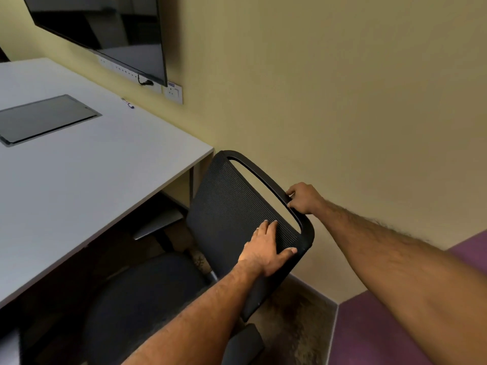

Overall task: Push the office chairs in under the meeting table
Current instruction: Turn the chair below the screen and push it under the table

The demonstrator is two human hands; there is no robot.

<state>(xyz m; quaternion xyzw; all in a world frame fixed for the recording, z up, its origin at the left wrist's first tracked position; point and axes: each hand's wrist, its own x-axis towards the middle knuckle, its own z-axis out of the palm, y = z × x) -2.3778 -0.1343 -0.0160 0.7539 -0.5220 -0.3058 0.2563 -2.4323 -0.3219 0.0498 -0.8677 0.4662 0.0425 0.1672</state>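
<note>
One office chair (237, 214) is in view, part-way home: its seat lies partly beneath the bench (79, 180) edge, its backrest well clear of it. Left hand (266, 248) lies flat and open on the mesh, gripping nothing; right hand (303, 197) has its grip closed round the top rail. Judged unfinished. Beyond, a wall screen (105, 25).
</note>
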